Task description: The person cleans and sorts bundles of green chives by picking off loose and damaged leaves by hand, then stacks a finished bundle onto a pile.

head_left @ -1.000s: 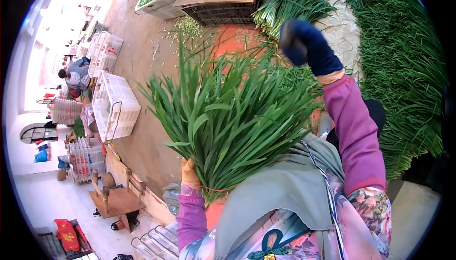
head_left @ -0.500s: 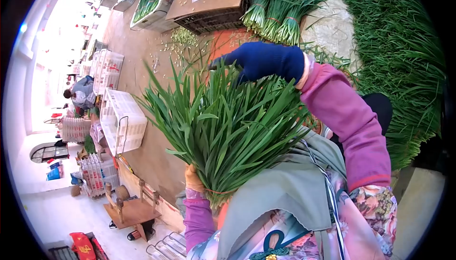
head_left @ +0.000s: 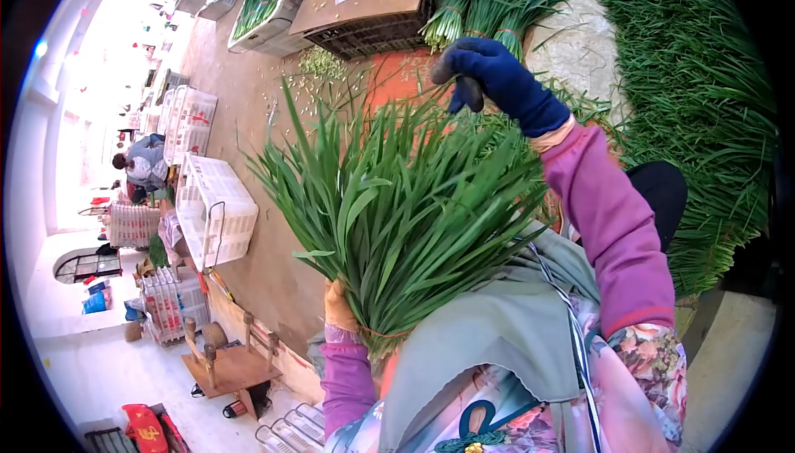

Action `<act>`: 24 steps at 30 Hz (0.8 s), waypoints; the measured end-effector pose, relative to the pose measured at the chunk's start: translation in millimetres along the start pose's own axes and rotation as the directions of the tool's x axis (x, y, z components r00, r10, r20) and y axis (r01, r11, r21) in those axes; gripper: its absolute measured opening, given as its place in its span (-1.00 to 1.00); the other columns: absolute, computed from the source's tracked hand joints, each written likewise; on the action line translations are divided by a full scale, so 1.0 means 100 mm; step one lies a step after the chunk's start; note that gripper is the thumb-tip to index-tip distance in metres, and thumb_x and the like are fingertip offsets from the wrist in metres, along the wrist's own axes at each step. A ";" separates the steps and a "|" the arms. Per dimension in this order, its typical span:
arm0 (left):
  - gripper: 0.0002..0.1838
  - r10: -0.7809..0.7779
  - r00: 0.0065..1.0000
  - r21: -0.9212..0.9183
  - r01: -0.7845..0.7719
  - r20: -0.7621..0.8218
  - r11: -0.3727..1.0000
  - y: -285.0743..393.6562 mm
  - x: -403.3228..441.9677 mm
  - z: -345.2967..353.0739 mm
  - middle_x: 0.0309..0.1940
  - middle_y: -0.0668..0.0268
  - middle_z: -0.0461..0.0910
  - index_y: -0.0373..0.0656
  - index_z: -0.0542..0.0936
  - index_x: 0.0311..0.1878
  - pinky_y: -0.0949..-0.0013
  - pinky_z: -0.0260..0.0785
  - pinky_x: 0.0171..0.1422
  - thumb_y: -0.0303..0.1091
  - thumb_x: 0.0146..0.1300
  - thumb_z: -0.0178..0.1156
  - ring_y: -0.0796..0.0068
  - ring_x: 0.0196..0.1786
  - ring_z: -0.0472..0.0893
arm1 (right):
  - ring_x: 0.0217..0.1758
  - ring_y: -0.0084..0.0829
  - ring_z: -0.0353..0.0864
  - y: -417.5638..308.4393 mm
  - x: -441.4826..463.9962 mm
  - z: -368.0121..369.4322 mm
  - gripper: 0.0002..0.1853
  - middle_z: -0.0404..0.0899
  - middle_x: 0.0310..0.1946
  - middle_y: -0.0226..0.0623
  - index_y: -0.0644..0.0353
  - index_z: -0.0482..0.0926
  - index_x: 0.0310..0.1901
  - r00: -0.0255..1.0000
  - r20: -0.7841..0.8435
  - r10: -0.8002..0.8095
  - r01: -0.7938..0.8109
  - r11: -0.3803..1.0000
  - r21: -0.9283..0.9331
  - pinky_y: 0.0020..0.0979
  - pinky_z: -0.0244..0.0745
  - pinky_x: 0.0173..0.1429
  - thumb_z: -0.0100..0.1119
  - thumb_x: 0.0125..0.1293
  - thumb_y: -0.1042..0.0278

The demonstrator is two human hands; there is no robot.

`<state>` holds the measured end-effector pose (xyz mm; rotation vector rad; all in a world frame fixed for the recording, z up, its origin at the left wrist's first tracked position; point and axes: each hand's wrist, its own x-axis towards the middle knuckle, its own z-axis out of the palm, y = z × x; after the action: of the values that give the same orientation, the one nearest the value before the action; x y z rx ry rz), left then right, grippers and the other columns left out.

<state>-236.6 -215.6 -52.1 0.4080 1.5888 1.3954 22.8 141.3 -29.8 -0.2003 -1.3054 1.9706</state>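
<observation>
My left hand [head_left: 340, 306], in a tan glove, is closed around the lower part of a bunch of garlic chives [head_left: 406, 221]. A reddish band [head_left: 383, 334] circles the bunch near its base, and the long green leaves fan out upward. My right hand [head_left: 489, 76], in a dark blue glove with greyish fingertips, is above the leaf tips and apart from the bunch. Its fingers are curled in towards the thumb; whatever is between them is too small to make out. The bunch rests against my grey apron [head_left: 480, 329].
Tied bunches of chives [head_left: 489, 6] lie at the top beside a board-topped crate [head_left: 364, 6]. Loose chives [head_left: 696, 122] are heaped on the right. White plastic crates [head_left: 214, 213] and a small wooden stool [head_left: 228, 362] stand left. A person [head_left: 145, 163] bends among crates farther off.
My right hand has lifted off the leaf tips, moving up and to the right, and its fingers have curled. The bunch in my left hand has barely shifted.
</observation>
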 end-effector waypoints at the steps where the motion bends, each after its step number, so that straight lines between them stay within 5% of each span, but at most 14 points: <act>1: -0.42 -0.001 1.000 0.001 0.001 -0.001 1.000 -0.01 0.01 0.00 -0.02 0.18 0.55 -0.26 0.42 0.13 0.20 0.49 0.05 -0.05 0.14 0.15 0.24 -0.07 0.59 | -0.63 -0.49 0.53 -0.02 0.04 -0.09 -0.70 0.62 -0.46 -0.33 0.21 0.59 -0.25 0.978 -0.055 0.202 -0.209 0.929 -0.304 -0.46 0.45 -0.46 0.09 0.27 0.11; 2: -0.42 0.013 1.000 -0.025 -0.013 0.008 1.000 -0.02 0.01 0.01 -0.02 0.18 0.55 -0.26 0.42 0.14 0.21 0.49 0.04 -0.05 0.14 0.14 0.24 -0.07 0.59 | -0.55 -0.47 0.58 -0.03 0.04 -0.15 -0.70 0.63 -0.42 -0.31 0.19 0.59 -0.24 0.914 -0.167 0.369 -0.396 0.727 -0.561 -0.43 0.48 -0.40 0.08 0.27 0.10; 3: -0.41 0.028 0.999 -0.052 -0.027 0.018 0.998 -0.02 0.03 0.03 -0.03 0.19 0.55 -0.26 0.42 0.14 0.21 0.49 0.03 -0.04 0.14 0.14 0.24 -0.07 0.59 | -0.55 -0.47 0.58 -0.01 -0.02 -0.19 -0.70 0.63 -0.42 -0.31 0.19 0.59 -0.24 0.914 -0.167 0.370 -0.397 0.727 -0.561 -0.43 0.48 -0.40 0.08 0.27 0.10; 4: -0.41 0.026 0.999 -0.054 -0.025 0.019 0.998 0.01 0.02 0.10 -0.03 0.19 0.55 -0.26 0.42 0.14 0.21 0.49 0.03 -0.04 0.14 0.14 0.24 -0.07 0.59 | -0.42 -0.38 0.61 0.03 -0.10 -0.23 -0.67 0.62 -0.40 -0.25 0.16 0.60 -0.20 0.982 -0.139 0.126 -0.179 0.410 -0.894 -0.38 0.49 -0.30 0.09 0.25 0.05; 5: -0.43 0.041 0.998 -0.081 -0.037 0.048 0.996 0.09 -0.01 0.21 -0.02 0.19 0.55 -0.26 0.42 0.14 0.22 0.50 0.02 -0.06 0.16 0.13 0.25 -0.08 0.59 | -0.29 -0.30 0.64 0.04 -0.16 -0.23 -0.64 0.62 -0.38 -0.19 0.13 0.60 -0.16 0.997 0.012 -0.078 0.008 -0.054 -0.999 -0.33 0.50 -0.21 0.09 0.23 0.00; 6: -0.45 0.054 0.996 -0.108 -0.046 0.072 0.993 0.11 -0.03 0.28 -0.02 0.19 0.54 -0.26 0.41 0.14 0.23 0.50 0.00 -0.08 0.18 0.11 0.26 -0.08 0.59 | -0.18 -0.25 0.61 0.05 -0.19 -0.23 -0.66 0.61 -0.29 -0.18 0.08 0.61 -0.14 0.974 -0.058 -0.218 -0.011 0.210 -0.978 -0.34 0.48 -0.12 0.14 0.21 0.02; 7: -0.45 0.047 0.997 -0.111 -0.039 0.064 0.993 0.10 -0.01 0.26 -0.02 0.19 0.54 -0.26 0.41 0.14 0.23 0.50 0.00 -0.08 0.18 0.11 0.26 -0.08 0.59 | -0.29 -0.28 0.62 -0.01 -0.19 -0.17 -0.67 0.62 -0.35 -0.21 0.09 0.60 -0.12 0.903 -0.039 -0.428 0.154 0.407 -0.900 -0.35 0.48 -0.21 0.19 0.19 0.07; 9: -0.61 -0.026 1.000 -0.116 0.024 -0.013 0.993 0.06 0.03 0.18 -0.05 0.17 0.55 -0.26 0.46 0.08 0.31 0.48 -0.01 -0.24 0.27 0.04 0.33 -0.09 0.59 | -0.42 -0.32 0.60 -0.37 -0.33 0.07 -0.70 0.61 -0.43 -0.20 0.11 0.59 -0.11 0.959 -0.233 -0.161 -0.027 0.766 -0.642 -0.35 0.47 -0.30 0.20 0.20 0.13; 13: -0.65 -0.015 1.000 -0.116 0.014 -0.006 0.993 0.13 0.03 0.32 -0.09 0.19 0.57 -0.24 0.49 0.06 0.35 0.50 -0.02 -0.29 0.25 0.07 0.34 -0.11 0.60 | -0.54 -0.31 0.56 -0.60 -0.55 0.48 -0.64 0.58 -0.53 -0.19 0.11 0.59 -0.10 0.983 -0.170 -0.064 -0.047 0.818 -0.574 -0.35 0.46 -0.37 0.26 0.14 0.09; 16: -0.65 -0.033 0.999 -0.154 0.034 0.008 0.987 0.14 0.04 0.37 -0.10 0.20 0.58 -0.24 0.49 0.07 0.32 0.51 -0.03 -0.31 0.24 0.08 0.33 -0.14 0.61 | -0.56 -0.18 0.55 -0.56 -0.71 0.64 -0.50 0.50 -0.62 -0.17 0.09 0.51 0.02 0.968 0.241 -0.071 0.249 0.142 -0.958 -0.23 0.42 -0.46 0.29 0.05 0.07; 19: -0.65 -0.031 0.999 -0.158 0.034 0.020 0.987 0.13 0.06 0.36 -0.12 0.20 0.59 -0.23 0.49 0.07 0.31 0.52 -0.05 -0.31 0.24 0.10 0.32 -0.16 0.62 | -0.54 -0.15 0.55 -0.38 -0.76 0.83 -0.52 0.49 -0.62 -0.16 0.06 0.48 0.05 0.973 0.204 0.108 0.213 -0.077 -0.974 -0.18 0.41 -0.45 0.24 0.07 0.11; 21: -0.65 -0.015 1.000 -0.103 0.017 0.020 0.995 0.14 0.06 0.38 -0.12 0.19 0.59 -0.23 0.49 0.07 0.32 0.52 -0.05 -0.30 0.24 0.10 0.32 -0.16 0.62 | -0.52 -0.14 0.55 -0.03 -0.73 0.75 -0.64 0.49 -0.64 -0.16 0.10 0.53 -0.07 0.980 0.167 0.111 0.178 -0.090 -0.980 -0.16 0.41 -0.44 0.18 0.08 0.19; 23: -0.65 -0.015 1.000 -0.116 0.017 0.016 0.993 0.14 0.07 0.38 -0.12 0.20 0.59 -0.23 0.49 0.06 0.32 0.52 -0.06 -0.30 0.24 0.10 0.32 -0.16 0.62 | -0.60 -0.18 0.53 0.15 -0.65 0.60 -0.74 0.46 -0.67 -0.15 0.18 0.55 -0.20 0.965 0.223 -0.138 0.258 0.340 -0.904 -0.16 0.40 -0.48 0.13 0.08 0.26; 24: -0.65 -0.017 1.000 -0.127 0.018 0.006 0.992 0.13 0.06 0.38 -0.12 0.20 0.59 -0.23 0.49 0.06 0.32 0.52 -0.06 -0.31 0.24 0.10 0.32 -0.17 0.62 | -0.66 -0.34 0.50 0.05 -0.68 0.54 -0.79 0.44 -0.71 -0.22 0.22 0.56 -0.28 0.999 0.004 0.040 -0.029 0.783 -0.622 -0.30 0.39 -0.52 0.10 0.09 0.30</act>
<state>-213.6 -185.3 -39.6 0.3203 1.4868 1.4725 40.8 56.1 -26.5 -0.5288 -1.9454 1.4964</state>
